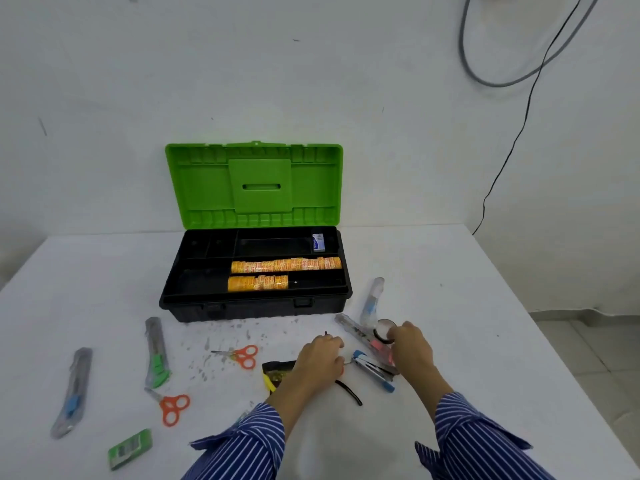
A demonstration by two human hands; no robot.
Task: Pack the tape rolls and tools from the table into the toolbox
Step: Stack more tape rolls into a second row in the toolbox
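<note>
White table (450, 341) against white wall (311, 81); cutters and scissors (173, 407) scattered left. Far centre, toolbox (256, 306) open, orange tape rolls (285, 265) inside. Left hand (320, 356) curled, perhaps gripping something. Right hand (410, 346) pinching clear tape roll (382, 330). Cables (502, 150) hanging far right.

Green toolbox lid (254, 183), orange tape rolls (285, 265), blue-striped sleeves (481, 441), orange-handled scissors (242, 356)

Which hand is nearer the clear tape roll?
Right. The right hand is on the clear tape roll, its fingers curled around it. The left hand is off to the roll's left, over the tools beside the stapler.
</note>
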